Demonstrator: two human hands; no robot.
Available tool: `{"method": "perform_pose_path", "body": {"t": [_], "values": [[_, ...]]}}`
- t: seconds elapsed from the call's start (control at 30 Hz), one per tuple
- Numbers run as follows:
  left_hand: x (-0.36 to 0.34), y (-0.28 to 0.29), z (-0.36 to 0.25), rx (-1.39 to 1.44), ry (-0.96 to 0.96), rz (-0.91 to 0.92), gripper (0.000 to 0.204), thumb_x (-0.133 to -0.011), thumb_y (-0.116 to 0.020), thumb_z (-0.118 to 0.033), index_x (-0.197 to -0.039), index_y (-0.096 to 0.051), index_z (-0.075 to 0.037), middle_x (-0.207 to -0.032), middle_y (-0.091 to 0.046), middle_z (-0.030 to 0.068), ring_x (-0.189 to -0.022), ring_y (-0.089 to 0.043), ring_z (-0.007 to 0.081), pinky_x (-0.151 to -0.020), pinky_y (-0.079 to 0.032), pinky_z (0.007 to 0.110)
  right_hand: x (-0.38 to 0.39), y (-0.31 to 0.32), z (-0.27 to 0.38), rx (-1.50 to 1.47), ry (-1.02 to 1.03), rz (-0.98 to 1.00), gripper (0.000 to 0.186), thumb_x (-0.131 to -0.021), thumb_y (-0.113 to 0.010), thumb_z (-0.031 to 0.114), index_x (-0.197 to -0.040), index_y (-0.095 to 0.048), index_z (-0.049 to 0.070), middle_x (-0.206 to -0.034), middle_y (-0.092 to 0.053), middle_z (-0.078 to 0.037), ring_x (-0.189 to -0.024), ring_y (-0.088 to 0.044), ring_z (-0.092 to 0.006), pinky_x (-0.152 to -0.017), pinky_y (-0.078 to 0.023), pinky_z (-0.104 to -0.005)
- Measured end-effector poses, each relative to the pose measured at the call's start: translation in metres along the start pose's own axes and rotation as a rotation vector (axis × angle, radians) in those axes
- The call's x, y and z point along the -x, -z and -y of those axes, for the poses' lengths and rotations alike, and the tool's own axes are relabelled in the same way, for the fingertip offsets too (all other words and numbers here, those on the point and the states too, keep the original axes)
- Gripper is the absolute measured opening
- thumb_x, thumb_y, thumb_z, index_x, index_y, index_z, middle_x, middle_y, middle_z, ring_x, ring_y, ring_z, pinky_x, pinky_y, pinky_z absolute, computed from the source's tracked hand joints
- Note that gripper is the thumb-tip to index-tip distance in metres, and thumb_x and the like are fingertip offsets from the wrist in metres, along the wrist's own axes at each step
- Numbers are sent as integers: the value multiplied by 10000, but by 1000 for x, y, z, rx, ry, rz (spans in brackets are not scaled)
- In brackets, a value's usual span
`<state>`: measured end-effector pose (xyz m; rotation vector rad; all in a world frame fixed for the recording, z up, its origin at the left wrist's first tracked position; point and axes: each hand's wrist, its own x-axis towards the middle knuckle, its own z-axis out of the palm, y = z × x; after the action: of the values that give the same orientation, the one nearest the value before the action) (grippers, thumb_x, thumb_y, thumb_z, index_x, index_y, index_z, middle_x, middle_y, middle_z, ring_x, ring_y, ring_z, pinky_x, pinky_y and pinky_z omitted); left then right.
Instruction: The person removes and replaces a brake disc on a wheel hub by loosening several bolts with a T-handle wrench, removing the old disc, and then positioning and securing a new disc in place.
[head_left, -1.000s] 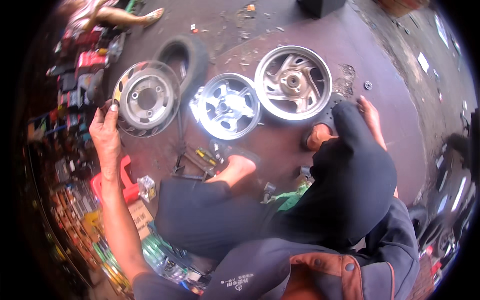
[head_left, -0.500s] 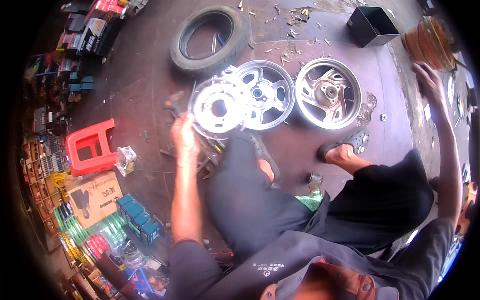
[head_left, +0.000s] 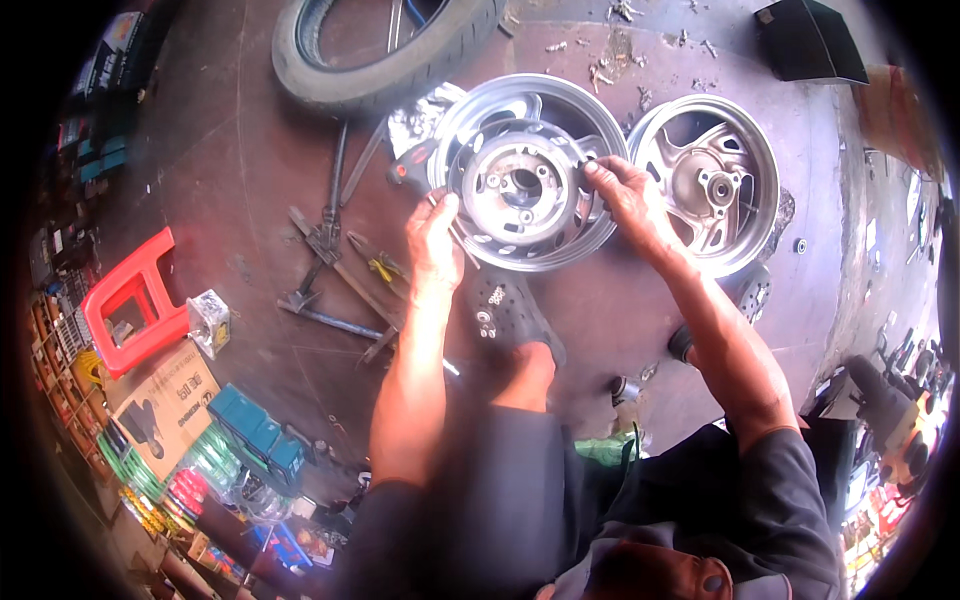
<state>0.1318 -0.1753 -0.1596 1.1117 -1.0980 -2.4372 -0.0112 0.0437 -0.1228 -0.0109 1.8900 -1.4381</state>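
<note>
A round metal wheel disc [head_left: 500,165] with a hub hole and slots is over the middle silver rim [head_left: 552,92]. My left hand [head_left: 435,240] grips its left edge, thumb on top; my right hand [head_left: 630,205] grips its right edge with bent fingers. A second silver rim with curved spokes [head_left: 710,185] lies just right of them. Beside my left hand are a dark tool with red marking [head_left: 408,172], crumpled silvery material [head_left: 420,115] and yellow-handled pliers [head_left: 380,268].
A black tyre [head_left: 385,80] lies above. Steel bars [head_left: 355,280] lie left of my foot in a black clog [head_left: 510,320]. A red stool [head_left: 130,285], cardboard box [head_left: 165,410] and teal cases [head_left: 255,440] line the left. A black box [head_left: 810,45] sits top right.
I have moved the disc rightwards from the far left to over the middle rim. My right hand has come in from the far right to take its right edge.
</note>
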Motion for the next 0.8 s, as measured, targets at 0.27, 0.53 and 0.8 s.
{"method": "perform_pose_path", "body": {"t": [0.27,0.53,0.8], "values": [[-9,2,23,-132,-30,-49,207,-924,-576,-42,-1119,-583,27,-990,-653,81,-883,-639,152,-785,-526,288,-12,-1,-12,15,-17,-141,382,-897,-624,352,-991,-685,-13,-814,-664,-59,-718,-545,-120,-683,-437,-278],[-1,-9,15,-545,-131,-73,196,-937,-583,-105,-1096,-617,5,-889,-671,57,-648,-649,113,-475,-477,219,-26,-2,-5,85,10,-137,407,-872,-616,343,-1007,-685,-35,-887,-703,-147,-839,-644,-196,-785,-487,-312],[8,-8,22,-674,-179,-119,145,-944,-578,-143,-1015,-627,-27,-739,-645,-4,-554,-566,51,-437,-390,184,-34,-5,2,250,63,-158,452,-859,-606,369,-1020,-683,-46,-884,-710,-199,-828,-692,-258,-777,-516,-339]]}}
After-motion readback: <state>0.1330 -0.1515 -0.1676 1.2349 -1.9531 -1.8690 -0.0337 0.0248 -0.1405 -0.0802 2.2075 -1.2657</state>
